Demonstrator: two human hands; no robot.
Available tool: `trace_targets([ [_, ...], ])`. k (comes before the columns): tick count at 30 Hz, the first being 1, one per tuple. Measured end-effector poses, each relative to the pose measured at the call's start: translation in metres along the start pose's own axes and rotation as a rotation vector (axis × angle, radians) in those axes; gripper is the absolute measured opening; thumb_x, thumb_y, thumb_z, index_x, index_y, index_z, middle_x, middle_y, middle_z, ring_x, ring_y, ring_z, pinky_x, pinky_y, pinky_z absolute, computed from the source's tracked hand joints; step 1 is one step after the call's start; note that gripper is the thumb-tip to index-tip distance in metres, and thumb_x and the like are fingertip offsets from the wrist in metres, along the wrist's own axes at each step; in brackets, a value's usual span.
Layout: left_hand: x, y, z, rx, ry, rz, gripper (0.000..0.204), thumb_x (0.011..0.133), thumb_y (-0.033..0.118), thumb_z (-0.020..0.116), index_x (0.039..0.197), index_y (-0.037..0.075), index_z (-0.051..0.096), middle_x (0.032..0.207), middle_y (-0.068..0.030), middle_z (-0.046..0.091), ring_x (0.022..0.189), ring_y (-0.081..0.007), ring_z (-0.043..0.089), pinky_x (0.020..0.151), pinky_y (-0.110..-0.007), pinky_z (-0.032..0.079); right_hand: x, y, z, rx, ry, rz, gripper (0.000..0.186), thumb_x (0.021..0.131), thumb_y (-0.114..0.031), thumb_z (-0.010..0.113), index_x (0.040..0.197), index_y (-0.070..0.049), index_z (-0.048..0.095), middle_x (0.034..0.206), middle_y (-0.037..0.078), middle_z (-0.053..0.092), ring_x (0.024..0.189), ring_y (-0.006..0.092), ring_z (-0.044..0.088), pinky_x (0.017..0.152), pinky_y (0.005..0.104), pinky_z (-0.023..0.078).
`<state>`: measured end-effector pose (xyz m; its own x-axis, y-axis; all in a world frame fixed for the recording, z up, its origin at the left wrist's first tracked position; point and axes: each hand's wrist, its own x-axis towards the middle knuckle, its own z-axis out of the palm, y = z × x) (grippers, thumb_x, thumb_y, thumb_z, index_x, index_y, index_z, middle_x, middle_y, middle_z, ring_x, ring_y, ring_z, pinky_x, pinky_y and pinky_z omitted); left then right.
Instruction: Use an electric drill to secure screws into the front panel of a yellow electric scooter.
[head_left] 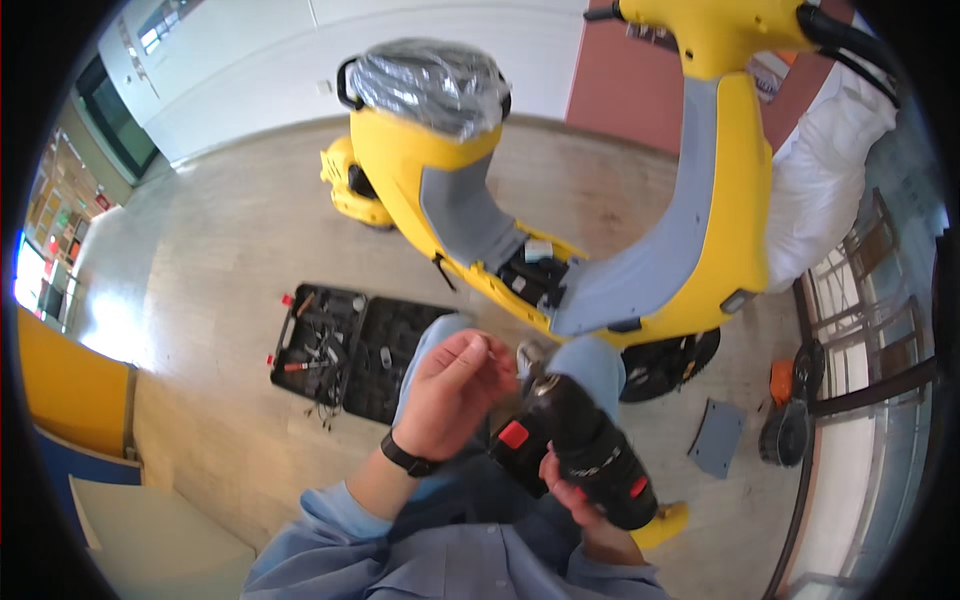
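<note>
while the right hand (570,492) grips: fingers closed round the black drill (595,450), its nose just beside the left hand (458,378)
left hand's pinch: thumb and fingertips together; cannot tell on what
yellow scooter (640,280): standing ahead

1 wide fisheye view looks steeply down and forward from the wearer's head, close over the black-and-red cordless power drill (598,458), with the yellow-and-grey plastic scooter (655,270) farther off.
</note>
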<state>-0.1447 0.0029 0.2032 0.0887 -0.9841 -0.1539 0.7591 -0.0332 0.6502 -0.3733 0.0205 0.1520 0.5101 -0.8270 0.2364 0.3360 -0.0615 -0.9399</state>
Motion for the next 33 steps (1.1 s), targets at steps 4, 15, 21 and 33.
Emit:
trace_targets([
  [4,-0.003,-0.016,-0.075,0.388,0.192,0.091,0.015,0.099,0.017,0.05,0.09,0.006,0.055,0.082,-0.0021,0.058,0.072,-0.0095,0.053,0.066,-0.024,0.043,0.003,-0.005,-0.004,0.236,0.045,0.074,0.051,0.08,-0.026,0.069,0.118,-0.002,0.045,0.068,0.002,0.051,0.059,0.0147,0.05,0.062,0.0329,0.042],
  [15,-0.011,-0.025,-0.147,0.305,0.376,0.242,0.02,0.099,0.017,0.048,0.093,0.001,0.056,0.085,-0.0043,0.058,0.073,-0.0087,0.05,0.068,-0.023,0.043,0.005,0.006,-0.051,0.644,0.194,0.161,0.051,0.078,-0.023,0.066,0.12,-0.005,0.044,0.066,0.003,0.049,0.053,0.0131,0.046,0.056,0.0334,0.04],
  [21,-0.031,-0.029,-0.151,0.348,0.471,0.153,0.028,0.071,-0.01,0.041,0.091,0.0,0.058,0.101,-0.0069,0.057,0.088,-0.0116,0.051,0.081,-0.024,0.042,0.019,-0.002,-0.051,0.593,0.216,0.199,0.049,0.077,-0.023,0.066,0.117,-0.006,0.043,0.064,0.001,0.048,0.051,0.013,0.046,0.056,0.033,0.04],
  [33,-0.066,-0.035,-0.17,0.63,0.605,0.127,0.025,0.072,-0.017,0.061,0.084,0.004,0.055,0.086,-0.0041,0.061,0.08,-0.0121,0.058,0.076,-0.025,0.047,0.0,0.008,-0.039,0.682,0.05,0.187,0.053,0.085,-0.016,0.063,0.131,-0.004,0.041,0.074,0.004,0.051,0.059,0.0116,0.046,0.072,0.0335,0.041],
])
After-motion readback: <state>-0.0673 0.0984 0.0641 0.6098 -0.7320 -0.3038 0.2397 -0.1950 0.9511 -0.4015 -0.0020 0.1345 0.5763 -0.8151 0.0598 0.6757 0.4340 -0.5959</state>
